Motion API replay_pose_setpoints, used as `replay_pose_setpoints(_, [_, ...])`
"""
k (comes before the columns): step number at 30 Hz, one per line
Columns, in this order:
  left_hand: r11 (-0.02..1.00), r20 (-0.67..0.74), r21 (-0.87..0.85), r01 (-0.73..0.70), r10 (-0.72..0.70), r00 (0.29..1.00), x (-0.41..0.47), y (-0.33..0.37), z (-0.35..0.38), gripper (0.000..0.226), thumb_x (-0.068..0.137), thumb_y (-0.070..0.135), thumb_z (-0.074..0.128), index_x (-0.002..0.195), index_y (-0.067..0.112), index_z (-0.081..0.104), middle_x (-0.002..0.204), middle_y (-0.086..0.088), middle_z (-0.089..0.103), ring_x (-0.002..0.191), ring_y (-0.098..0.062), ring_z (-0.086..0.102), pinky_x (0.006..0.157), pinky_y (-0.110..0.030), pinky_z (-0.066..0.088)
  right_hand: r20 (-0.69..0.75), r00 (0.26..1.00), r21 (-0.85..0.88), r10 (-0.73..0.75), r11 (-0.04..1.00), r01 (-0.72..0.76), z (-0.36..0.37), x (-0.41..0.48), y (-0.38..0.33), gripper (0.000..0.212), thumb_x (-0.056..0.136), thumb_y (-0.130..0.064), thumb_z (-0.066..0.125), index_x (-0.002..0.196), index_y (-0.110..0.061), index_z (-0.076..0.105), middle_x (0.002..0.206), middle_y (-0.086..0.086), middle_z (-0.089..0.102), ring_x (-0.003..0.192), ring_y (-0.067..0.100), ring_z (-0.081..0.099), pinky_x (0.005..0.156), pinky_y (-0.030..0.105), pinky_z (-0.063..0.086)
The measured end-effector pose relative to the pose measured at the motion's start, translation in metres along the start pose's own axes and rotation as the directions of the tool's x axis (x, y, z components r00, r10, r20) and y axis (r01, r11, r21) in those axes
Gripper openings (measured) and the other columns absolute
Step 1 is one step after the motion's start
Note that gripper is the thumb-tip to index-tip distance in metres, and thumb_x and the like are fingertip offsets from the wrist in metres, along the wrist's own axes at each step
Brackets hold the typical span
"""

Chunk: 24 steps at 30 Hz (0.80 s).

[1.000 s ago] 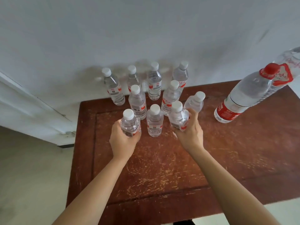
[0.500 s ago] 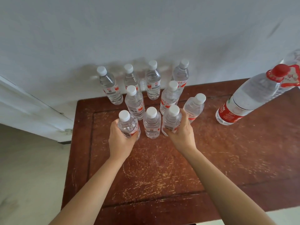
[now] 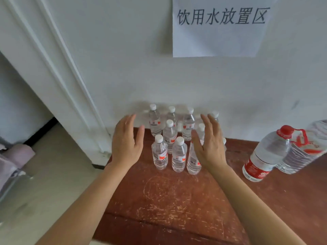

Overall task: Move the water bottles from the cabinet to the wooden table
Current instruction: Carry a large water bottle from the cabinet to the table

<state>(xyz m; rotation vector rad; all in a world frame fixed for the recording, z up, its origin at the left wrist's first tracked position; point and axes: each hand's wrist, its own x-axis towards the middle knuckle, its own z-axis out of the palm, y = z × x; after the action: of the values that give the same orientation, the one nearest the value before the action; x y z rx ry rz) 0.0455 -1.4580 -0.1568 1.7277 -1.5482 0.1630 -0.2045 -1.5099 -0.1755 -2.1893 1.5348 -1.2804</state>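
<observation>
Both hands let go, and two more bottles are delivered
The left hand [image 3: 126, 140] and right hand [image 3: 208, 145], each wrapped round a front-row bottle half a second ago, now hover with fingers spread and holding nothing, flanking the small water bottles [image 3: 179, 154]. These stand upright in a tight cluster on the wooden surface [image 3: 177, 200], below a paper sign [image 3: 217, 27] and well apart from the large red-capped bottle [image 3: 265, 156] to the right. This load looks placed. Whether more bottles wait in the cabinet cannot be told, since it is out of view
</observation>
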Motion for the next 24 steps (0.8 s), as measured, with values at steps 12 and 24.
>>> replay_pose_setpoints(12, [0.648, -0.409, 0.655, 0.388, -0.129, 0.904, -0.191, 0.015, -0.276, 0.056, 0.106, 0.045, 0.035, 0.154, 0.015, 0.039, 0.161, -0.021, 0.029, 0.15, -0.04, 0.023, 0.116, -0.063, 0.024, -0.054, 0.796, 0.331, -0.602, 0.742, 0.583, 0.002, -0.064, -0.221, 0.058, 0.106, -0.046, 0.047, 0.155, -0.016, 0.04, 0.161, 0.023, 0.03, 0.151, 0.041, 0.027, 0.117, 0.062, 0.028])
replay_pose_setpoints(24, [-0.104, -0.854, 0.487, 0.867, -0.262, 0.449, -0.582, 0.089, -0.616, 0.068, 0.104, 0.059, 0.02, 0.161, 0.023, 0.015, 0.168, -0.018, 0.006, 0.154, -0.041, 0.003, 0.119, -0.067, 0.009, -0.232, 0.375, 0.747, -0.898, 0.082, 0.66, -0.034, -0.413, -0.603, 0.061, 0.105, -0.053, 0.043, 0.158, -0.022, 0.036, 0.166, 0.021, 0.021, 0.154, 0.042, 0.017, 0.122, 0.062, 0.016])
